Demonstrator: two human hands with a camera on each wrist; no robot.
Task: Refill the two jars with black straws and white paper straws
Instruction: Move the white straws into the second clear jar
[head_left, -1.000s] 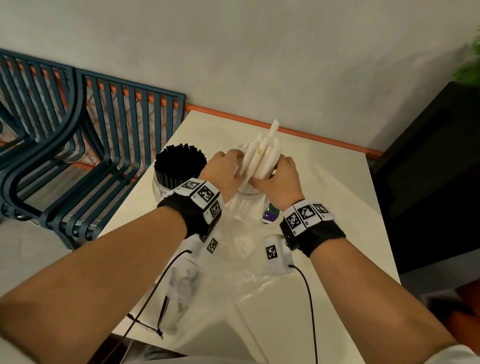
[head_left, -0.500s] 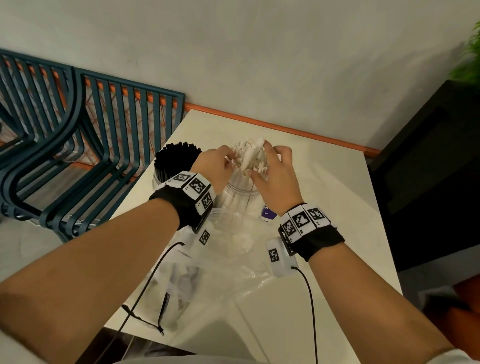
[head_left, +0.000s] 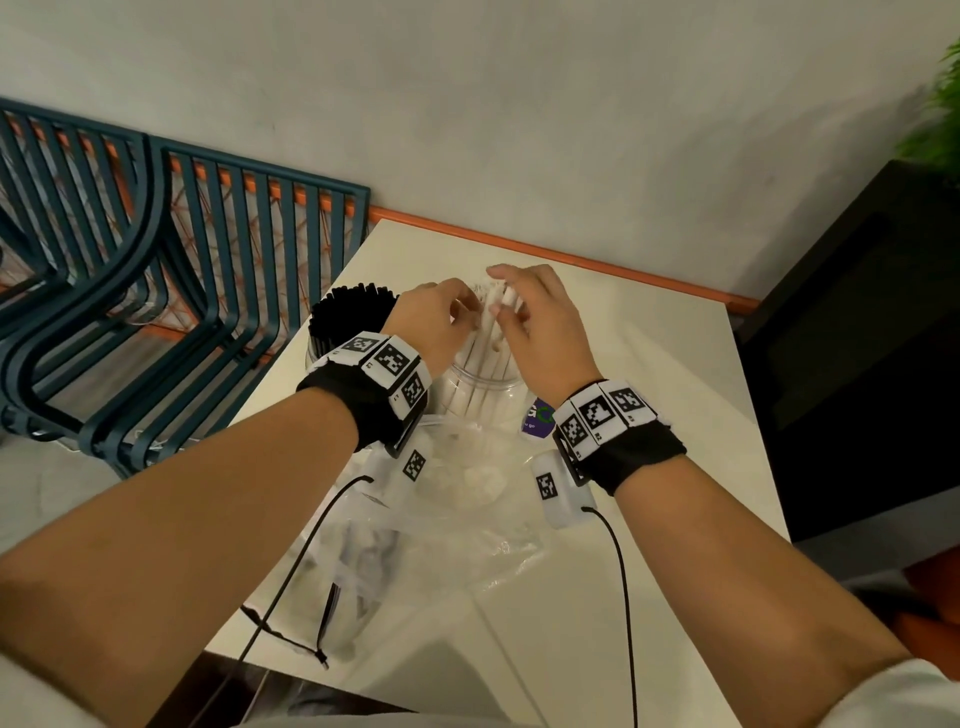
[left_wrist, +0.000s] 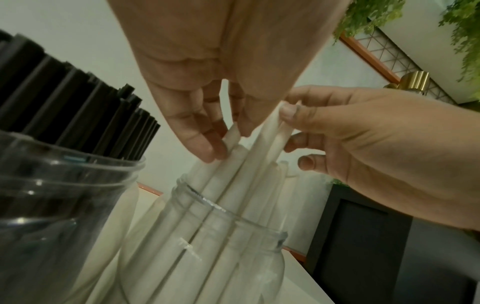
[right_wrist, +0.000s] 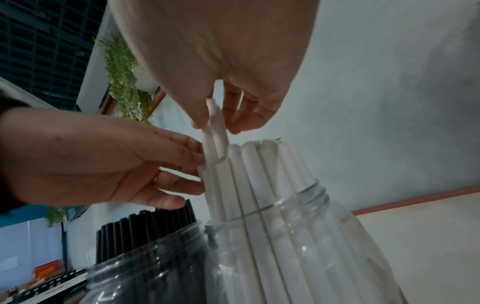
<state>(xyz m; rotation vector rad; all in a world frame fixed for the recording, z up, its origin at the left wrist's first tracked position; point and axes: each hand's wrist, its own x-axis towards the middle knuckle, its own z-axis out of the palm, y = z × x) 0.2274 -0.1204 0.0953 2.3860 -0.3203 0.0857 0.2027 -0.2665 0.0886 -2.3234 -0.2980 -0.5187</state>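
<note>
Both hands work over the clear jar (head_left: 480, 387) of white straws (head_left: 493, 358): the left hand (head_left: 434, 325) touches the straw tops with near-straight fingers (left_wrist: 207, 144), gripping nothing, while the right hand (head_left: 540, 327) pinches a couple of raised straws (right_wrist: 217, 131) between thumb and fingers. The straws stand upright, packed in the jar mouth. Just left of it, touching or nearly so, a second jar (head_left: 317, 353) is full of black straws (head_left: 350, 312). Both jars sit near the tabletop's (head_left: 675, 374) far left corner, with bare tabletop to the right and behind. A crumpled plastic bag (head_left: 457, 525) lies between the jars and the near edge, under the wrists. Blue chairs (head_left: 156, 291) stand off the left edge.
</note>
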